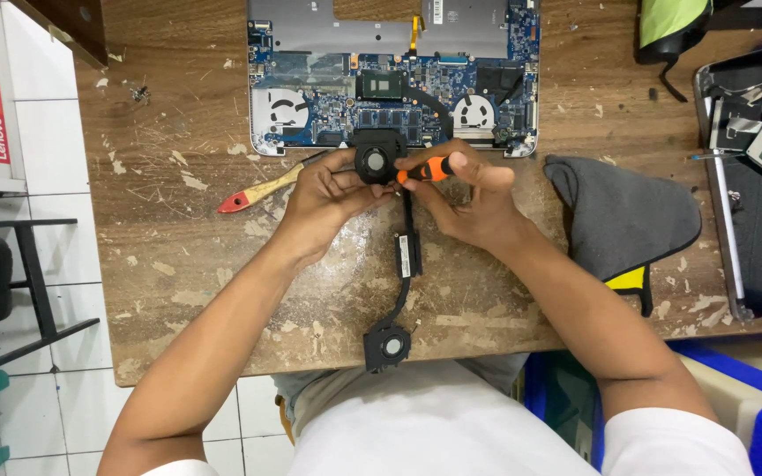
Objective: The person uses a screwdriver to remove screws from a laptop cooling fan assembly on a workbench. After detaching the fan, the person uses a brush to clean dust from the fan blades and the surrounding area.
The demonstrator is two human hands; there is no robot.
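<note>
The far fan (375, 163) of a black cooling assembly (406, 254) was gripped by the left hand (326, 198) just near of the opened laptop (394, 75), an orange screwdriver (428, 170) was pinched against it by the right hand (478, 201), and the near fan (387, 345) lay on the tabletop (178, 264).

There is one view only, from a camera worn on the person's head, looking almost straight down over the chest and both forearms onto the wooden counter (178, 291). It sits close enough that the left hand (324, 198) and right hand (478, 203) fill the middle of the frame. Beyond the hands, at the top edge, the opened laptop (394, 79) is cut off. Left of the left hand the view takes in white floor tiles (55, 132) (the counter's edge runs down that side). Right of the right hand lies a grey cloth (619, 216).
</note>
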